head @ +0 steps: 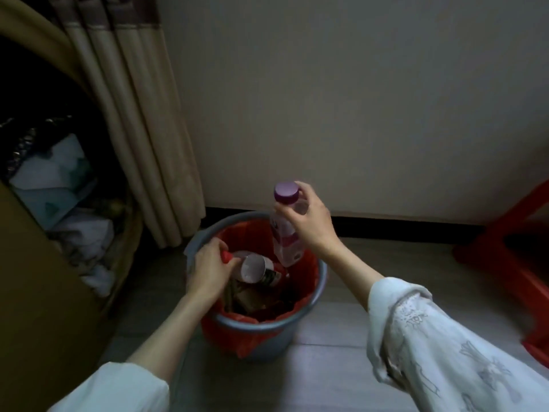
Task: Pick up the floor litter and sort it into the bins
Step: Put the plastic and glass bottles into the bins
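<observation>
White patterned sleeves are coming in from the bottom edge, both forearms reaching over the bin. Left hand (209, 270) is curling tight round the neck of a red-capped bottle (269, 270) just below the cap, with a paper cup (252, 268) lying on its side against that same grip; can't tell if the fingers are actually pinching the cup or only the bottle. Both items are sitting inside the rim, on top of the brownish rubbish already in there. Right hand (309, 223) is pinching the shoulder of a clear purple-capped bottle (284, 230) between thumb and fingertips, holding it upright with its base hanging just inside the bin mouth, not touching the contents. Grey bin (269, 330) with red liner (248, 337) is standing on the pale floor near the wall. Left: cardboard box (38, 292) of crumpled paper, beige curtain (142, 138) behind. Far right: red stool (511, 242)
</observation>
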Motion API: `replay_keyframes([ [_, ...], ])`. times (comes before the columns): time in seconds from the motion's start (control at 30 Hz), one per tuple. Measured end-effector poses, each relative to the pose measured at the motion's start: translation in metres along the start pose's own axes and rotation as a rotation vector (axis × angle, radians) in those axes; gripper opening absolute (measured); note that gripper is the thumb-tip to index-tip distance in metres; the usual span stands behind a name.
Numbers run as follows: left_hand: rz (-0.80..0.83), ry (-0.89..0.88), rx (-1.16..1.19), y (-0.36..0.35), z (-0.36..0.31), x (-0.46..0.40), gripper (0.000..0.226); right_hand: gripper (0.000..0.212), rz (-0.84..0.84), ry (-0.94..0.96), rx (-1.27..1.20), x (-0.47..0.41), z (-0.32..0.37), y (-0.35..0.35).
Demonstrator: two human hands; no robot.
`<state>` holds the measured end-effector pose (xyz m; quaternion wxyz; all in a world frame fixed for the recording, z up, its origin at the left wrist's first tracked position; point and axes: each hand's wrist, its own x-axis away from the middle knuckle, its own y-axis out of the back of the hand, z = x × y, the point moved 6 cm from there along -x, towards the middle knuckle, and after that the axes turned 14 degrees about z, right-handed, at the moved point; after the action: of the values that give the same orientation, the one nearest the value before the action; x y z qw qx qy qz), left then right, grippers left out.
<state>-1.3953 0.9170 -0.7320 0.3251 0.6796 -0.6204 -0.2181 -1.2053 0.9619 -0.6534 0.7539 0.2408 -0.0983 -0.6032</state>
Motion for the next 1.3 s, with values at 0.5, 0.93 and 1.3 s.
replay_keyframes([
  [0.5, -0.109, -0.02, -0.467, -0.007, 0.023, -0.01, 0.029, 0.051, 0.209, 0.152, 0.477, 0.023, -0.022, -0.057],
  [0.93, 0.033, -0.188, -0.512, -0.011, 0.038, -0.013, 0.024, 0.058, 0.845, -0.275, 0.654, 0.03, -0.085, -0.133],
  [1.3, 0.445, 0.07, -0.232, 0.039, -0.028, 0.05, 0.055, 0.037, 0.814, -0.356, 0.307, 0.049, -0.011, -0.044],
])
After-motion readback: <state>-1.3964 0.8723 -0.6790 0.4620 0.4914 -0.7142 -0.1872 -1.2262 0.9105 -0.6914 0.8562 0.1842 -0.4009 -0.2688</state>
